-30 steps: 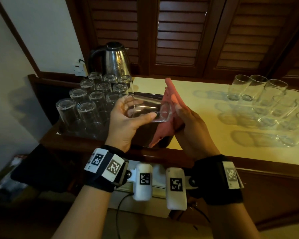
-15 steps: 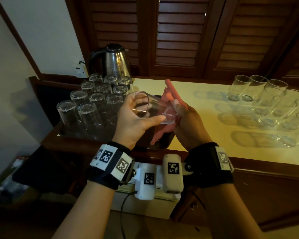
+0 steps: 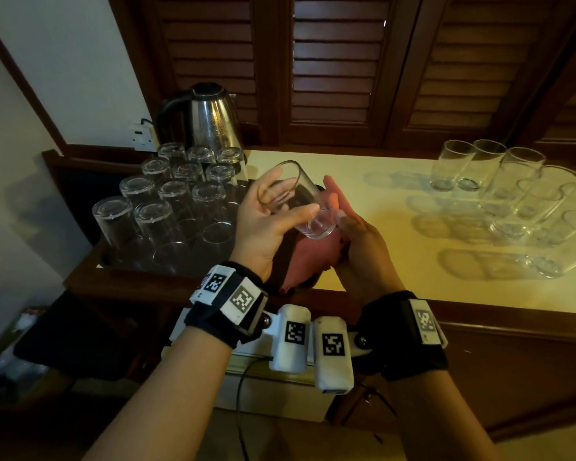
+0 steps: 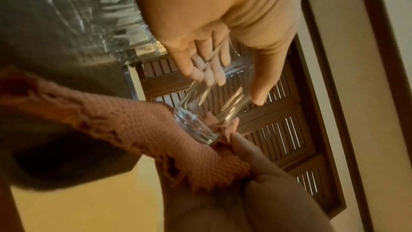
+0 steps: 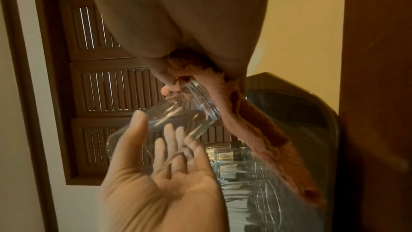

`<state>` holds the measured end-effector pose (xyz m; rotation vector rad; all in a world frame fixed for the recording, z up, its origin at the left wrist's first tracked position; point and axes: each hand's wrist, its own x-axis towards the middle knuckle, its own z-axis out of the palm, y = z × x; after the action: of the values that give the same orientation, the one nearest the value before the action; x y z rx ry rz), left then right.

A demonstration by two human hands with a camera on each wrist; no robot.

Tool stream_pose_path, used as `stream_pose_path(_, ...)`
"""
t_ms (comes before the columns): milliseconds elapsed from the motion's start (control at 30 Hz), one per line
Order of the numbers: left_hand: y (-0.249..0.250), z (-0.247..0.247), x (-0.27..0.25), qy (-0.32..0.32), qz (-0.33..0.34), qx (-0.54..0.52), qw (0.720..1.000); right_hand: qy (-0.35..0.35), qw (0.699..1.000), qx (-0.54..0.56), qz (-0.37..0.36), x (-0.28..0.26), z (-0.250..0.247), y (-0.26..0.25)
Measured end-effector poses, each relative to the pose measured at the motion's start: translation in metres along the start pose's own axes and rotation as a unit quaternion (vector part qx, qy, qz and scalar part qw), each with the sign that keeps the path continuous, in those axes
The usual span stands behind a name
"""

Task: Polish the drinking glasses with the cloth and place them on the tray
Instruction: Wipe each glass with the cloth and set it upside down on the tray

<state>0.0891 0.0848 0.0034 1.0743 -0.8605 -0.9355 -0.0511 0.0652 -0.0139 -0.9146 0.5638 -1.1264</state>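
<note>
You held one drinking glass [image 3: 293,201] tilted above the counter, mouth up toward 11 o'clock, base down toward 5. Your left hand [image 3: 266,227] wrapped it: thumb across the near wall, the other fingers curled round the far side, seen through the glass. Likely gripped mid-body so the base stayed free for rubbing.

Your right hand [image 3: 359,241] sat at 4 o'clock of the glass, pink cloth [image 3: 308,261] bunched in the palm, thumb and fingers closed on it. The cloth touched the glass base; the left wrist view showed the weave pressed right against the thick bottom. Judged step: polishing the base, not yet placing.

The dark tray [image 3: 120,261] lay at 9 o'clock of your hands, loaded with upturned glasses [image 3: 167,207], mouths down, packed in rows touching or nearly so. Probably inverted to keep the polished insides clean. Free tray floor showed at its right end, under your hands, so the next spot looked close.

More glasses [image 3: 499,181] stood upright on the cream counter [image 3: 363,168] at 2 o'clock, well apart from the tray, likely the unpolished batch. A steel kettle [image 3: 210,118] stood at 12 o'clock behind the tray.

Risk as I judged it: slippery wall, crowded tray, easy clink on set-down.
</note>
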Motion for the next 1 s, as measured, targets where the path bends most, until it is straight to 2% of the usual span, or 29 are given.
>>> stream_pose_path(167, -0.001, 0.016, 0.005, -0.069, -0.020, -0.034, 0.997, 0.026, 0.999, -0.045, -0.009, -0.001, -0.005, -0.002)
stream_pose_path(333, 0.015, 0.015, 0.018, -0.107, -0.009, 0.028, 0.994, 0.121, 0.989, -0.086, -0.014, -0.001, -0.009, -0.011)
stream_pose_path(433, 0.026, 0.008, 0.025, -0.156, -0.006, 0.101, 0.983, 0.176, 0.976, -0.109, -0.063, 0.010, -0.006, -0.036)
stream_pose_path(500, 0.036, 0.003, 0.030, -0.190, 0.003, 0.147, 0.971, 0.140, 0.972, -0.142, -0.128, 0.017, 0.003, -0.056)
stream_pose_path(567, 0.049, -0.001, 0.035, -0.217, 0.020, 0.186, 0.958, 0.051, 0.968, -0.170, -0.179, 0.021, 0.017, -0.071)
stream_pose_path(633, 0.068, -0.001, 0.044, -0.230, 0.048, 0.225, 0.946, -0.028, 0.940, -0.252, -0.228, 0.025, 0.030, -0.079)
stream_pose_path(700, 0.089, -0.001, 0.055, -0.230, 0.083, 0.263, 0.933, -0.055, 0.898, -0.338, -0.275, 0.035, 0.040, -0.081)
stream_pose_path(867, 0.141, -0.002, 0.071, -0.217, 0.123, 0.307, 0.919, -0.147, 0.895, -0.333, -0.260, 0.052, 0.069, -0.111)
stream_pose_path(1000, 0.170, -0.003, 0.075, -0.218, 0.147, 0.315, 0.912, -0.204, 0.868, -0.367, -0.263, 0.058, 0.092, -0.139)
